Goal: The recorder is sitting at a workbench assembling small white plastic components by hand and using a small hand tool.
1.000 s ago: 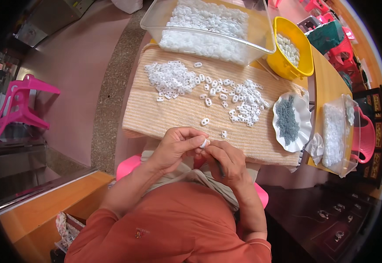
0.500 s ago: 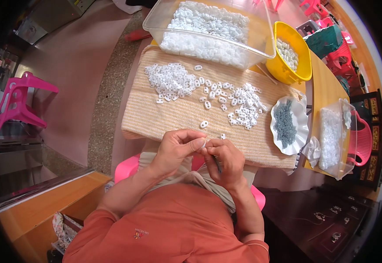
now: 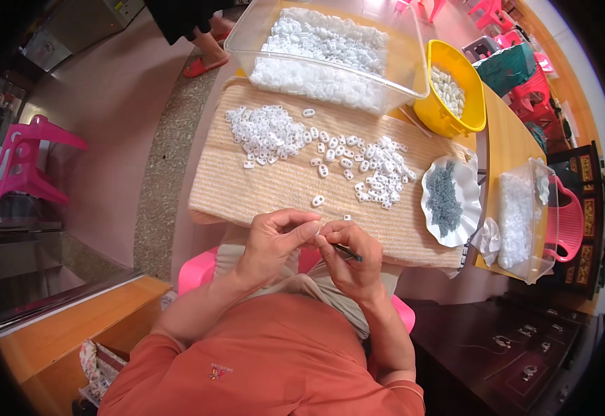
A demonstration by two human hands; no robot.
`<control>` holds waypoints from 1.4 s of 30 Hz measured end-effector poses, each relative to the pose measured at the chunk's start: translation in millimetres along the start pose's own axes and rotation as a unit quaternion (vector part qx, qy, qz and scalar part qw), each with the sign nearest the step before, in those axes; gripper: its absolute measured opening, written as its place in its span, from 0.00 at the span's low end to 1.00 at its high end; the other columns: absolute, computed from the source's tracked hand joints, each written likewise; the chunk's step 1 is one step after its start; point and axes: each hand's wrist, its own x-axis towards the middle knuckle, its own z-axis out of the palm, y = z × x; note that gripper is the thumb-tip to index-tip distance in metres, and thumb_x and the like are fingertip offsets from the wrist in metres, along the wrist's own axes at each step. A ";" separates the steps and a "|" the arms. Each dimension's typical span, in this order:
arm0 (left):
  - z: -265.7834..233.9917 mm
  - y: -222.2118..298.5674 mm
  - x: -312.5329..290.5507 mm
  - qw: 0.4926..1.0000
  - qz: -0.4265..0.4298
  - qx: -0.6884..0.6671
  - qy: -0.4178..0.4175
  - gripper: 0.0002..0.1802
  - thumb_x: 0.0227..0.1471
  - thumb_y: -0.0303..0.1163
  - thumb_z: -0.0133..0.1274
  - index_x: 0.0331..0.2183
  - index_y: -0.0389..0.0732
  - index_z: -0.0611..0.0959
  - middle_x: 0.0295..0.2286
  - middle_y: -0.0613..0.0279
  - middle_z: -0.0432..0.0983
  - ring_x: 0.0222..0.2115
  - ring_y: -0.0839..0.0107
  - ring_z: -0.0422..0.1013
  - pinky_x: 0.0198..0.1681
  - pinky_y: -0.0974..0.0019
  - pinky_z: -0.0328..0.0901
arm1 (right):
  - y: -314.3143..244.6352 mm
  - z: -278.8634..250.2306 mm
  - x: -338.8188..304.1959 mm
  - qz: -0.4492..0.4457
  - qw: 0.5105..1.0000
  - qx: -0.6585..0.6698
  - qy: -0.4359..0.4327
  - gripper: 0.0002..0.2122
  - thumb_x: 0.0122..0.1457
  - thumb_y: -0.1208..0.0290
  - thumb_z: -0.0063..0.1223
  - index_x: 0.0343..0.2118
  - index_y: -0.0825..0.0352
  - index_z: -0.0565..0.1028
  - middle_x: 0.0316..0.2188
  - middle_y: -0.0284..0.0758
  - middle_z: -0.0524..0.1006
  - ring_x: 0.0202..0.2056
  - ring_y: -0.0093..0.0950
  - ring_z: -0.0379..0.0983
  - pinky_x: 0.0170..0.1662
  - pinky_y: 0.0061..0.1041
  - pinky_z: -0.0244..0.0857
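Note:
Close to my body at the cloth's front edge, my two hands meet. My left hand (image 3: 274, 243) is closed, thumb and forefinger pinching a small white plastic piece mostly hidden by the fingers. My right hand (image 3: 358, 267) is closed around a thin dark tool (image 3: 348, 252) whose tip is hidden; its fingertips touch the left ones. Just beyond lie a single white two-holed piece (image 3: 317, 201) and another small white piece (image 3: 347, 218). Farther off are a left pile of white pieces (image 3: 268, 135) and a right pile (image 3: 387, 170), with several loose ones between.
Small grey parts (image 3: 444, 200) fill a white wavy-rimmed plate (image 3: 470, 208) on the right. At the back stand a clear bin (image 3: 413, 87) of white pieces and a yellow basket (image 3: 479, 104). Another clear box (image 3: 541, 243) sits right. A person's legs (image 3: 209, 50) show upper left.
The dark tool in my right hand has swung from pointing steeply down to lying more sideways. The white piece is now more hidden. A person's legs in red sandals have appeared upper left.

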 end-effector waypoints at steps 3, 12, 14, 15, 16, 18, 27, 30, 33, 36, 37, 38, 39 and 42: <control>-1.2 -2.5 -1.3 1.000 0.014 0.016 0.003 0.09 0.53 0.26 0.55 0.37 0.33 0.81 0.27 0.61 0.78 0.27 0.77 0.74 0.31 0.75 0.71 | 1.4 0.6 -0.7 0.010 0.999 0.038 0.004 0.06 0.53 0.80 0.57 0.28 0.67 0.69 0.26 0.36 0.74 0.26 0.33 0.72 0.28 0.27 0.65; 1.9 -2.1 -2.2 0.997 0.051 0.062 -0.016 0.08 0.53 0.24 0.55 0.37 0.32 0.81 0.25 0.62 0.77 0.25 0.79 0.72 0.29 0.76 0.68 | 1.2 -14.2 -0.1 -0.002 0.999 0.013 -0.035 0.05 0.53 0.80 0.55 0.29 0.67 0.70 0.26 0.36 0.74 0.25 0.31 0.71 0.27 0.27 0.64; 3.6 -2.3 -3.9 0.997 0.044 0.065 -0.014 0.08 0.52 0.24 0.56 0.36 0.32 0.81 0.26 0.62 0.77 0.25 0.80 0.71 0.29 0.77 0.67 | 0.8 -15.7 -1.8 0.004 0.999 0.016 -0.045 0.05 0.53 0.80 0.55 0.29 0.67 0.69 0.26 0.37 0.73 0.24 0.33 0.71 0.27 0.28 0.63; 4.5 -3.6 -4.6 0.997 0.041 0.065 -0.015 0.08 0.53 0.24 0.56 0.36 0.31 0.81 0.26 0.63 0.77 0.25 0.81 0.71 0.28 0.78 0.67 | -0.2 -18.0 -1.9 0.005 0.999 0.013 -0.044 0.05 0.53 0.80 0.55 0.29 0.67 0.69 0.26 0.37 0.73 0.24 0.33 0.71 0.27 0.28 0.63; 4.3 -4.4 -5.2 0.997 0.039 0.065 -0.015 0.08 0.53 0.24 0.55 0.36 0.31 0.81 0.26 0.63 0.77 0.25 0.81 0.71 0.28 0.78 0.67 | -1.8 -19.5 -1.2 -0.004 0.999 0.008 -0.054 0.06 0.53 0.80 0.55 0.29 0.67 0.69 0.26 0.37 0.73 0.24 0.33 0.71 0.27 0.28 0.63; 4.1 -6.0 -6.0 0.996 0.040 0.073 -0.023 0.08 0.53 0.25 0.55 0.36 0.31 0.81 0.25 0.63 0.77 0.24 0.81 0.71 0.27 0.78 0.67 | -6.1 -22.5 -1.1 -0.012 0.998 0.002 -0.063 0.06 0.53 0.80 0.55 0.29 0.67 0.69 0.26 0.38 0.72 0.25 0.34 0.70 0.27 0.29 0.63; 1.9 -1.9 -7.2 0.991 0.046 0.125 -0.026 0.07 0.54 0.25 0.54 0.35 0.32 0.81 0.22 0.66 0.75 0.22 0.83 0.69 0.25 0.78 0.66 | -18.4 -41.1 1.3 -0.039 0.990 -0.086 -0.105 0.08 0.49 0.85 0.57 0.24 0.70 0.67 0.24 0.38 0.75 0.23 0.24 0.73 0.24 0.21 0.64; -7.7 11.1 1.6 0.991 0.075 0.106 0.018 0.08 0.53 0.26 0.55 0.36 0.32 0.81 0.22 0.65 0.75 0.21 0.82 0.70 0.25 0.77 0.68 | -18.0 -73.0 1.5 -0.052 0.981 -0.174 -0.074 0.06 0.52 0.85 0.55 0.25 0.70 0.69 0.26 0.36 0.75 0.26 0.20 0.72 0.27 0.18 0.66; -9.3 13.1 4.8 0.992 0.093 0.061 0.056 0.10 0.53 0.27 0.56 0.36 0.31 0.80 0.23 0.65 0.76 0.21 0.81 0.71 0.26 0.76 0.69 | 1.9 -106.5 -2.5 0.009 0.970 -0.243 0.022 0.04 0.56 0.83 0.53 0.27 0.70 0.70 0.28 0.34 0.76 0.27 0.17 0.71 0.30 0.15 0.66; -8.2 9.9 5.3 0.993 0.093 0.038 0.062 0.10 0.52 0.27 0.57 0.36 0.31 0.80 0.23 0.65 0.76 0.21 0.81 0.71 0.26 0.76 0.69 | 11.7 -136.8 10.9 0.071 0.930 -0.347 0.094 0.07 0.55 0.77 0.56 0.25 0.71 0.70 0.20 0.32 0.75 0.22 0.17 0.71 0.28 0.17 0.66; -7.6 10.1 5.6 0.993 0.094 0.038 0.060 0.10 0.52 0.27 0.57 0.36 0.31 0.80 0.23 0.65 0.76 0.21 0.81 0.71 0.26 0.76 0.69 | 20.1 -146.0 14.7 0.062 0.918 -0.371 0.124 0.08 0.55 0.75 0.57 0.25 0.71 0.70 0.16 0.32 0.74 0.20 0.18 0.70 0.27 0.19 0.65; -7.5 10.8 5.2 0.993 0.092 0.038 0.059 0.10 0.52 0.27 0.57 0.36 0.31 0.80 0.23 0.64 0.76 0.21 0.81 0.71 0.27 0.76 0.70 | 30.7 -156.5 16.4 0.081 0.912 -0.379 0.132 0.07 0.54 0.76 0.57 0.25 0.71 0.71 0.16 0.32 0.74 0.19 0.18 0.70 0.26 0.19 0.65; -7.6 11.5 4.7 0.993 0.091 0.039 0.060 0.10 0.52 0.28 0.57 0.36 0.31 0.80 0.23 0.64 0.76 0.21 0.81 0.71 0.27 0.76 0.70 | 39.1 -164.6 18.1 0.099 0.906 -0.386 0.140 0.07 0.54 0.76 0.57 0.25 0.71 0.71 0.16 0.33 0.74 0.19 0.18 0.70 0.26 0.19 0.65; -9.0 9.0 5.1 0.993 0.097 0.039 0.059 0.10 0.52 0.28 0.57 0.36 0.31 0.80 0.23 0.64 0.76 0.21 0.81 0.71 0.27 0.77 0.70 | 53.9 -173.7 23.0 0.117 0.906 -0.373 0.162 0.04 0.55 0.77 0.56 0.28 0.72 0.74 0.17 0.32 0.73 0.19 0.17 0.68 0.23 0.19 0.66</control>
